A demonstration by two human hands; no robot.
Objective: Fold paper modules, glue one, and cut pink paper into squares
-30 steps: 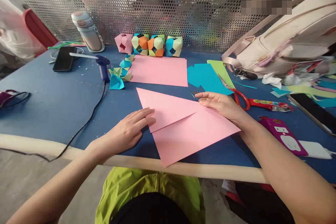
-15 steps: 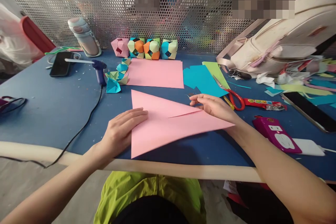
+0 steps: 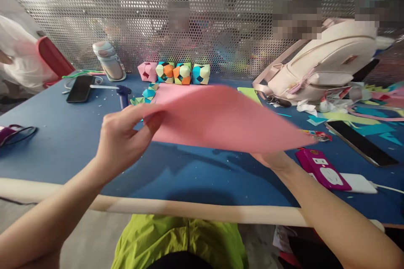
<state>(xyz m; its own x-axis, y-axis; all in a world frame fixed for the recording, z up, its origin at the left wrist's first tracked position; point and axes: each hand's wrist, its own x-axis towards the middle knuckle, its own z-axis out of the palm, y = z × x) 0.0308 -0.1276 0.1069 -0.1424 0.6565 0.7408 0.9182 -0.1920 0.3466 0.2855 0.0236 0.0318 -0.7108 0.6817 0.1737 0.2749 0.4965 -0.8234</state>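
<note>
A pink sheet of paper is raised above the table, bent and slightly blurred by motion. My left hand is closed on its left edge, pinching it between thumb and fingers. Of my right hand only the wrist and heel show below the sheet's right part; its fingers are hidden behind the paper. Behind the raised sheet, another pink sheet lies on the table, mostly covered from view.
Four-sided-looking folded paper balls stand in a row against the perforated metal screen. A glue gun, bottle and phone are on the left. Rightward are a backpack, paper scraps, another phone and a purple case.
The pink sheet, lying partly folded on the table before, has been lifted and bent. My left hand has gone from resting flat to pinching its edge; my right fingers have become hidden.
</note>
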